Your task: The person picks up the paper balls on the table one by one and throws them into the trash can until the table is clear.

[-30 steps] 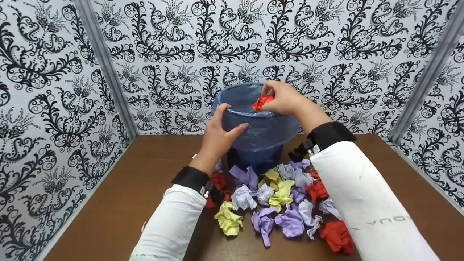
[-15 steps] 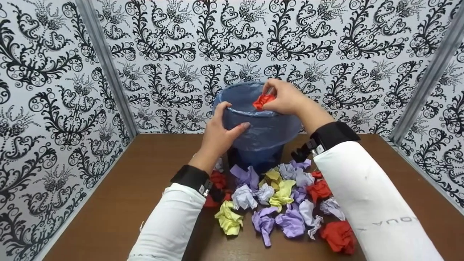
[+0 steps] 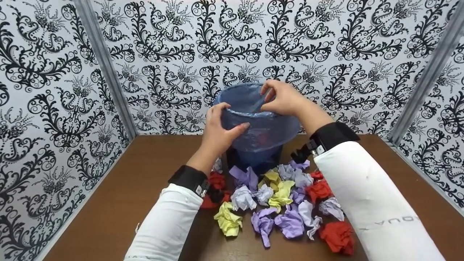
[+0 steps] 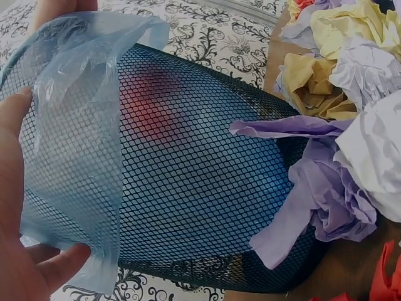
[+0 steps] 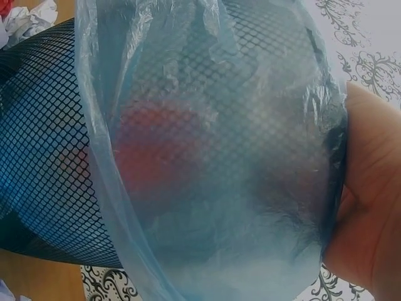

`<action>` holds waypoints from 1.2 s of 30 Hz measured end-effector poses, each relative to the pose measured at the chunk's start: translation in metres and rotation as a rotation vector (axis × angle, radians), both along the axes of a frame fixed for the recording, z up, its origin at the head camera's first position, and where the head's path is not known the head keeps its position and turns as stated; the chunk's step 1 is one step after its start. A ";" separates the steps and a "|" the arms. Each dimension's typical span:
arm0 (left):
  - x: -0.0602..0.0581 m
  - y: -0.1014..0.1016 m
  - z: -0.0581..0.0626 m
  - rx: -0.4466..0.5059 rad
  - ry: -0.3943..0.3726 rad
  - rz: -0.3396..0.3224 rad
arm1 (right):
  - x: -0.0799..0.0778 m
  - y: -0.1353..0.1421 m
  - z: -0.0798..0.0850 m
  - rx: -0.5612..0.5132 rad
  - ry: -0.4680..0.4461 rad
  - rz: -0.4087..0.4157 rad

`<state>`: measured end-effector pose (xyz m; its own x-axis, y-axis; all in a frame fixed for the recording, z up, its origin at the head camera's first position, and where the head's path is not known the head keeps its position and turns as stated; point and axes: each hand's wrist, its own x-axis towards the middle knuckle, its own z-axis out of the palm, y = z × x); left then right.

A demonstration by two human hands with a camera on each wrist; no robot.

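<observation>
A dark mesh waste bin (image 3: 257, 157) stands at the back, lined with a thin blue plastic bag (image 3: 270, 134) folded over its rim. At the near left of the rim, my left hand (image 3: 216, 128) grips the bin, fingertips over the edge and thumb outside against the bag. Over the right of the opening is my right hand (image 3: 284, 98), its fingers and thumb apart with nothing between them. A blurred red paper ball (image 4: 150, 110) shows through the mesh inside the bin in the left wrist view. The right wrist view shows it as a red patch through the bag (image 5: 250, 238).
Several crumpled papers lie before the bin: purple (image 3: 290, 223), yellow (image 3: 228, 219), white (image 3: 243, 197) and red (image 3: 337, 237). They rest on a brown wooden table (image 3: 119, 203). Black-and-white patterned walls (image 3: 232, 40) enclose it at the back and sides.
My right hand has let go of the red paper ball, which has dropped into the bin. Both hands have stayed almost in place at the rim.
</observation>
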<state>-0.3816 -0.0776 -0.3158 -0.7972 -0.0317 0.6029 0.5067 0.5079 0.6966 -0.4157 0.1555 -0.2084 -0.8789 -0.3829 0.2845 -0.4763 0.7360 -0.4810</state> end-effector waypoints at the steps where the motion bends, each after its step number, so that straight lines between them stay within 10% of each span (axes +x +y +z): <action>1: 0.000 0.000 0.000 -0.003 -0.007 0.005 | 0.000 0.000 0.000 -0.010 0.004 0.000; 20: 0.003 -0.002 0.008 -0.106 0.003 0.121 | 0.057 0.079 -0.002 -0.112 0.200 0.012; 28: 0.004 0.000 0.011 -0.139 0.038 0.136 | 0.086 0.151 -0.044 -0.043 0.228 -0.053; 36: 0.003 0.000 0.007 -0.135 0.090 0.098 | 0.094 0.206 -0.099 0.019 0.055 -0.113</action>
